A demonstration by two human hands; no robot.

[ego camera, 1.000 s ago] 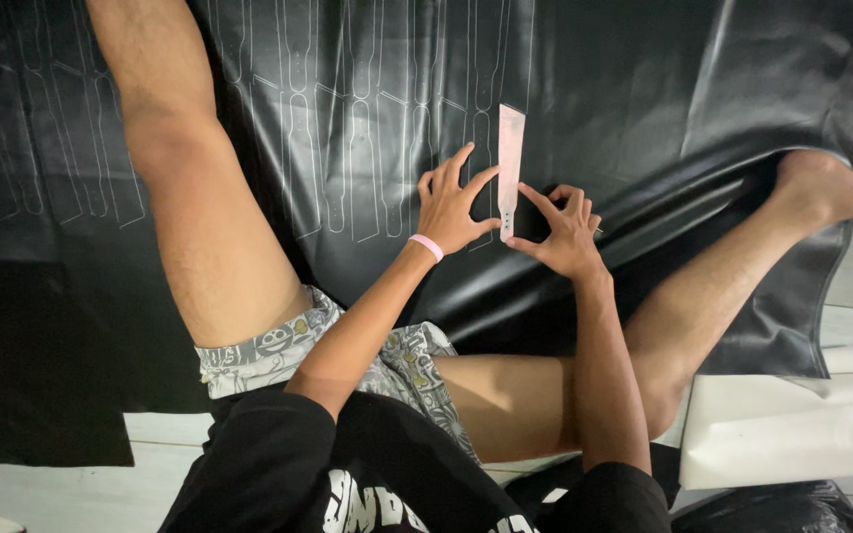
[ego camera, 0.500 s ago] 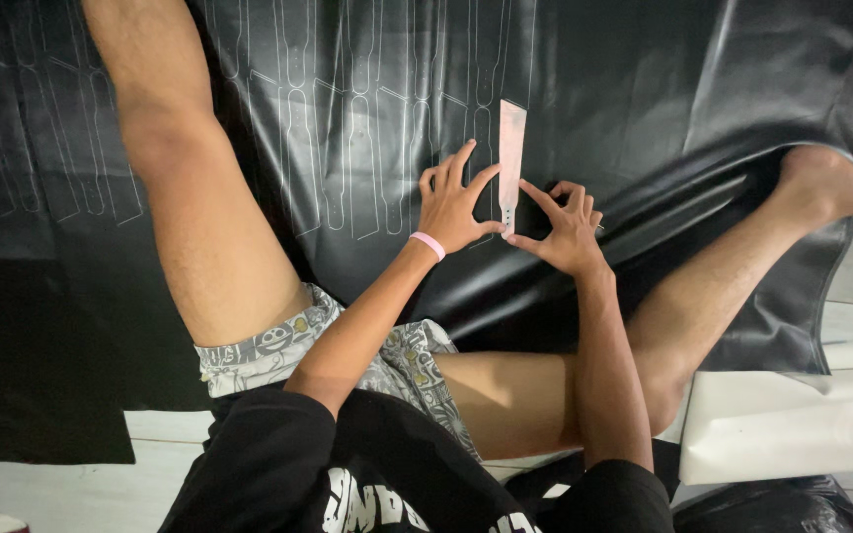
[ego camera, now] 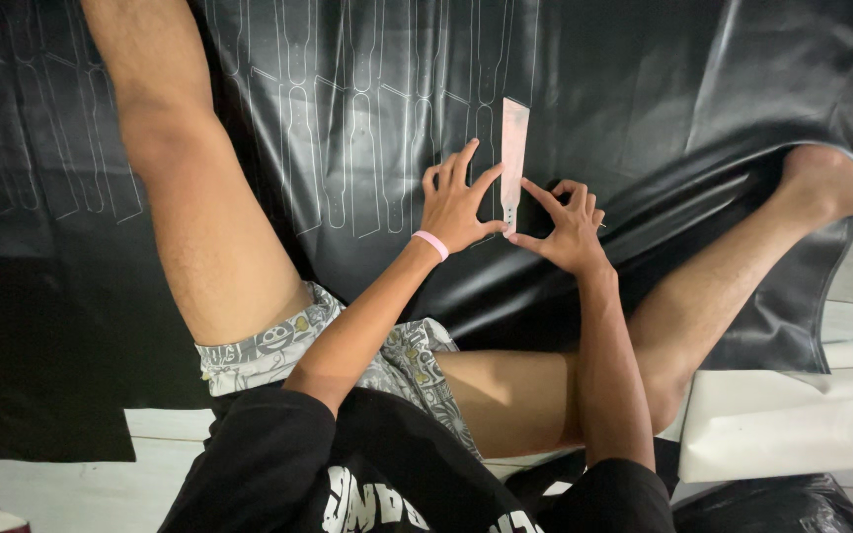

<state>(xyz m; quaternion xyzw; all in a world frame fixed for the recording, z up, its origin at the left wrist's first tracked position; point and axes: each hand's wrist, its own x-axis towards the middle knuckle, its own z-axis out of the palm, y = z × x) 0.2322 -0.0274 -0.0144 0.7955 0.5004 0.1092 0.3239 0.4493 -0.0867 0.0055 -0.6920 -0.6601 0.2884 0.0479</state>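
Observation:
A narrow pale template strip (ego camera: 513,158) lies flat on a large black leather-like sheet (ego camera: 644,118) spread over the floor. Rows of the same outline are traced in light lines (ego camera: 348,148) on the sheet to the strip's left. My left hand (ego camera: 454,202), with a pink band at the wrist, presses spread fingers beside the strip's lower left edge. At the strip's lower right end sits my right hand (ego camera: 565,227), thumb and forefinger touching its bottom. A thin pen tip seems to show by the right fingers, but I cannot tell for sure.
My bare legs lie over the sheet, the left one (ego camera: 190,197) stretched up and the right one (ego camera: 742,257) bent out to the right. A white paper roll (ego camera: 782,424) lies at the lower right. White floor tiles (ego camera: 71,474) show below the sheet.
Both hands and the strip stay in nearly the same place; the fingers have shifted only slightly around the strip's lower end.

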